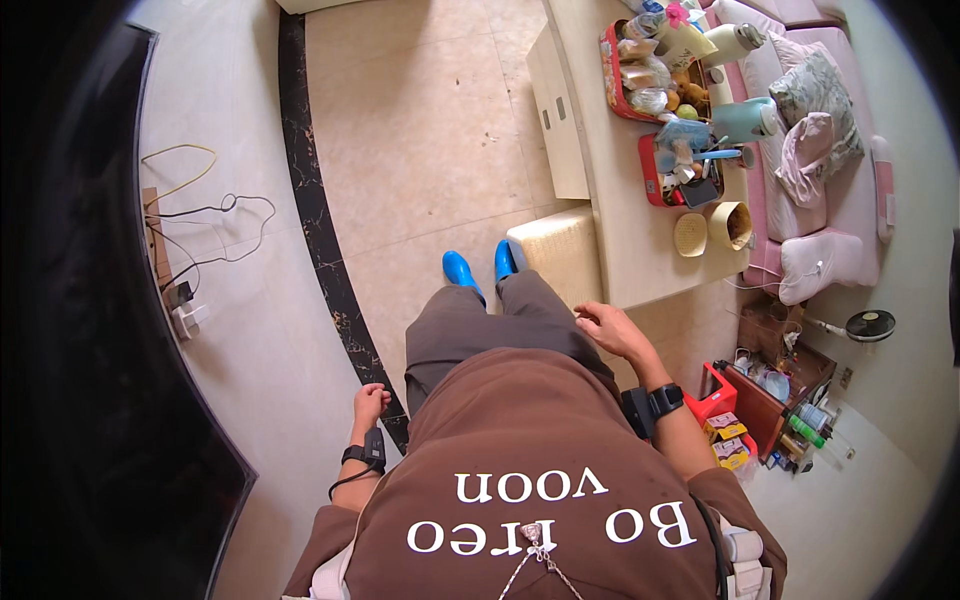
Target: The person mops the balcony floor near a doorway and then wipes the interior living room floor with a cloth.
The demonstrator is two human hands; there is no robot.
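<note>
My left hand hangs beside my left hip, near the dark floor border. Its fingers are loosely curled in, and nothing shows in them. My right hand is held by my right thigh, fingers somewhat bent and apart, holding nothing. Just ahead of it stands a cream stool-like block against the pale table; the hand appears apart from both. A black device is strapped on each wrist. Blue shoes show below my dark trousers.
Two red trays, one with wrapped food and fruit, one with small items, stand on the table beside a round container and its lid. A pink sofa, fan and red stool are right; wall cables left.
</note>
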